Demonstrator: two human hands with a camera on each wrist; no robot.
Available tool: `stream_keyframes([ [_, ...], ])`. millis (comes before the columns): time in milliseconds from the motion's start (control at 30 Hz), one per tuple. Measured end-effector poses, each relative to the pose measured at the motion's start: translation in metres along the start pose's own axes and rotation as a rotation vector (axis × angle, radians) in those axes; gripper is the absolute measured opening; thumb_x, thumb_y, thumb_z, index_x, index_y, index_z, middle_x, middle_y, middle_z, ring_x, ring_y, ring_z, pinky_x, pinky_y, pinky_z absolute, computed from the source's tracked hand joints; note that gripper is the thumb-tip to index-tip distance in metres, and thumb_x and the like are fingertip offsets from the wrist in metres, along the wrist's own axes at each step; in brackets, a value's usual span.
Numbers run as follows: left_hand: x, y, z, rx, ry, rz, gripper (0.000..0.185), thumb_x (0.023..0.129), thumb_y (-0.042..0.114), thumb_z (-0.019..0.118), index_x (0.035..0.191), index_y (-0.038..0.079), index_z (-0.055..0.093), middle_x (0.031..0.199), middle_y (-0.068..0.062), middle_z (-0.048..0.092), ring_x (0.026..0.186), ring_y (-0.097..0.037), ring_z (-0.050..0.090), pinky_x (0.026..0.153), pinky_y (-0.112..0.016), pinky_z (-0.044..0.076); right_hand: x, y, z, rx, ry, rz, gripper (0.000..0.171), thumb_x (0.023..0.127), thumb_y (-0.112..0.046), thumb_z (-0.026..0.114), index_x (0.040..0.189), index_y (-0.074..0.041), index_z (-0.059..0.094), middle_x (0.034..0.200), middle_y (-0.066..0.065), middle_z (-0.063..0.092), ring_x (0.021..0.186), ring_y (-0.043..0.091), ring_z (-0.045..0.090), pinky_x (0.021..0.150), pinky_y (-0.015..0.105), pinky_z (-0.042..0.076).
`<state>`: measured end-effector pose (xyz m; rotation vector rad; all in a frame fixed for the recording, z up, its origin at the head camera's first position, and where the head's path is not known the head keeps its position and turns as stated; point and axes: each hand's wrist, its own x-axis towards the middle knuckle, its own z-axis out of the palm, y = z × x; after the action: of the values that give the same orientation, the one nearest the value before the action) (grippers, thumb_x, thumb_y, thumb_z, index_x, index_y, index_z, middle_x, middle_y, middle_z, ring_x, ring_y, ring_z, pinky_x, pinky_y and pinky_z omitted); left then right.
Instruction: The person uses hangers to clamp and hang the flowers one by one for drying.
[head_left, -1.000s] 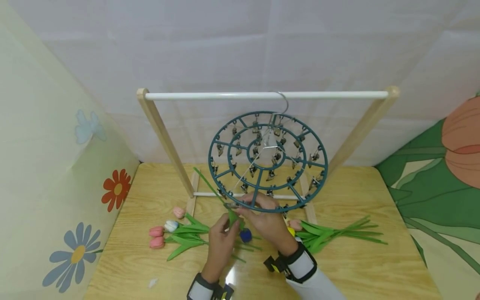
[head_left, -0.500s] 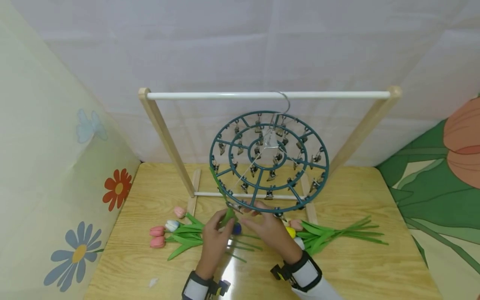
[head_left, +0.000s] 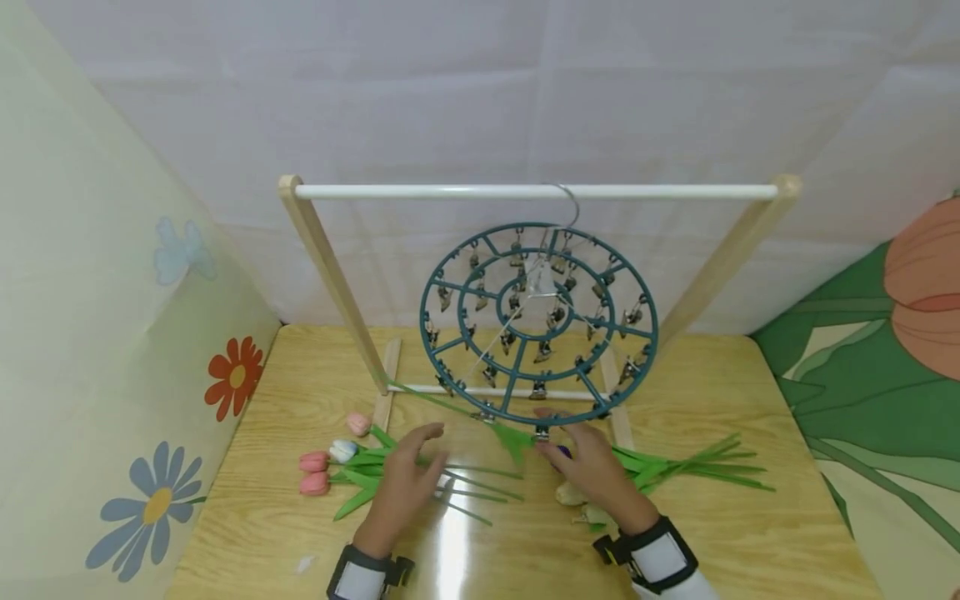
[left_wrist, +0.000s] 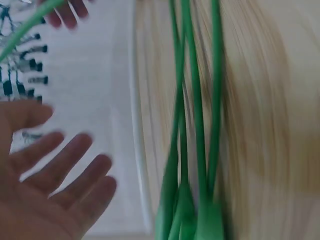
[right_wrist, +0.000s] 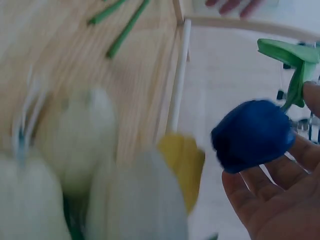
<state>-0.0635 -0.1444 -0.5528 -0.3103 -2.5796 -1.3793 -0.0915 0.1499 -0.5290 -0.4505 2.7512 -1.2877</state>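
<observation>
A teal round clip hanger (head_left: 424,304) hangs by its hook from the white rail (head_left: 450,192) of a wooden rack. A blue tulip (head_left: 562,454) (right_wrist: 252,135) hangs under a clip at the hanger's front rim, its green stem (head_left: 442,402) slanting out to the left. My right hand (head_left: 585,462) (right_wrist: 280,185) is open, its fingers cupped against the blue flower head. My left hand (head_left: 420,457) (left_wrist: 55,185) is open with spread fingers, low over the green stems (left_wrist: 195,150) on the table, holding nothing.
Pink and white tulips (head_left: 322,462) lie on the wooden table (head_left: 262,517) at the left. More green stems (head_left: 675,471) lie at the right, with white and yellow flower heads (right_wrist: 75,150) near my right wrist. Rack legs (head_left: 330,275) slant down at both sides.
Both hands have dropped away from the hanger's front rim. The left hand let go of the stem and opened. The blue tulip shifted right and now hangs from a clip.
</observation>
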Motion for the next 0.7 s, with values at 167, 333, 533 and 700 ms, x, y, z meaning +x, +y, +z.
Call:
stream_keyframes([
  [167, -0.004, -0.009, -0.019, 0.368, -0.153, 0.092, 0.037, 0.086, 0.004, 0.078, 0.122, -0.001, 0.068, 0.120, -0.018, 0.070, 0.112, -0.035, 0.066, 0.097, -0.052, 0.058, -0.002, 0.015, -0.012, 0.037, 0.062, -0.031, 0.040, 0.101, -0.013, 0.066, 0.141, -0.008, 0.060, 0.135, 0.017, 0.066, 0.095, 0.036, 0.072, 0.066, 0.036, 0.064],
  [333, -0.009, -0.027, -0.020, 0.633, -0.158, 0.269, 0.024, 0.079, -0.001, 0.082, 0.101, 0.004, 0.074, 0.104, -0.010, 0.073, 0.099, -0.031, 0.066, 0.087, -0.049, 0.059, -0.007, 0.026, -0.020, 0.005, 0.112, -0.027, 0.034, 0.105, -0.019, 0.060, 0.136, -0.004, 0.063, 0.133, 0.019, 0.065, 0.111, 0.038, 0.069, 0.078, 0.044, 0.066],
  [533, -0.011, -0.047, -0.011, 0.722, -0.087, 0.335, 0.027, 0.072, -0.007, 0.077, 0.093, 0.010, 0.073, 0.098, -0.005, 0.070, 0.094, -0.025, 0.062, 0.077, -0.044, 0.056, -0.009, 0.034, -0.028, -0.058, 0.128, -0.019, 0.031, 0.107, -0.023, 0.058, 0.133, -0.007, 0.064, 0.106, 0.009, 0.069, 0.088, 0.020, 0.070, 0.074, 0.038, 0.063],
  [700, -0.010, -0.054, -0.008, 0.711, -0.078, 0.336, 0.025, 0.073, -0.006, 0.076, 0.091, 0.011, 0.074, 0.095, -0.005, 0.069, 0.095, -0.026, 0.061, 0.081, -0.047, 0.055, -0.012, 0.039, -0.031, -0.058, 0.134, -0.030, 0.030, 0.106, -0.021, 0.059, 0.130, -0.005, 0.064, 0.122, 0.017, 0.069, 0.115, 0.037, 0.067, 0.091, 0.059, 0.060],
])
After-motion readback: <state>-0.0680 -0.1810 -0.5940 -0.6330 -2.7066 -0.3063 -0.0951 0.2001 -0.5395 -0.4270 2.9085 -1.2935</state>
